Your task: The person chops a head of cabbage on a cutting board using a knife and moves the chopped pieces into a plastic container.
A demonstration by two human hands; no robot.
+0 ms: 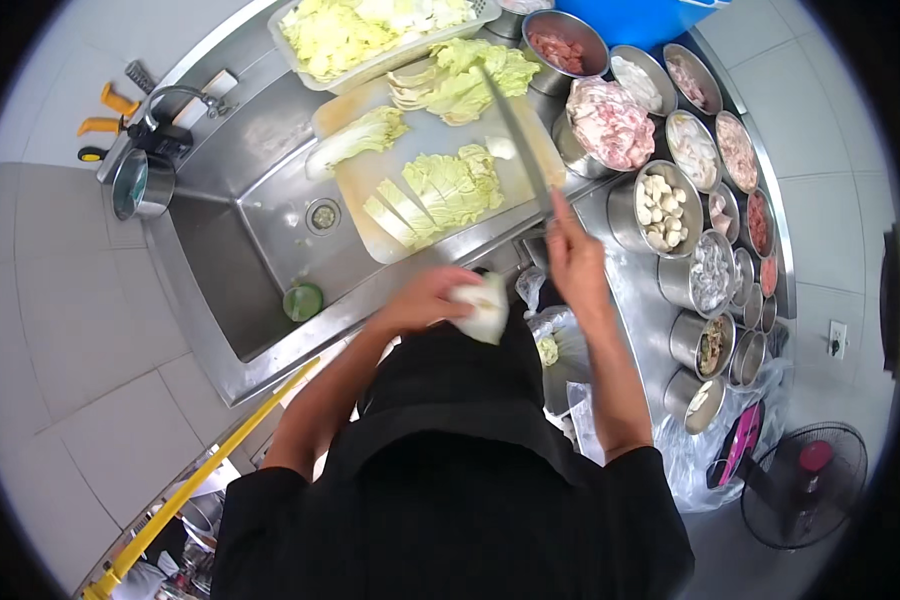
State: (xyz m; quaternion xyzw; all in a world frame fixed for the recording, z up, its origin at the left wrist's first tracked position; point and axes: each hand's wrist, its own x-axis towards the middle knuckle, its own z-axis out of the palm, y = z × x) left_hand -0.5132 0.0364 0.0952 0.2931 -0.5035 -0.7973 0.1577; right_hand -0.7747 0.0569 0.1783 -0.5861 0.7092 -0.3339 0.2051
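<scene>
My left hand (pixel 424 300) grips a pale cut piece of cabbage (pixel 483 309) close to my body; both are blurred. In my right hand (pixel 574 259) is a long knife (pixel 517 139), its blade reaching over the right part of the cutting board (pixel 431 135). Sliced napa cabbage (pixel 450 191) lies on the board's near side. Another cabbage portion (pixel 360 139) rests at its left edge, and loose leaves (pixel 472 75) lie at its far side beside the blade. A small white piece (pixel 500 147) sits near the blade.
Behind the board stands a white basket (pixel 401 56) of cut cabbage. The steel sink (pixel 285 217) is at left, with a faucet (pixel 172 94) and a green round item (pixel 303 301). Steel bowls of garlic (pixel 660 212), meat (pixel 611 124) and other food crowd the right counter. A fan (pixel 804 484) stands lower right.
</scene>
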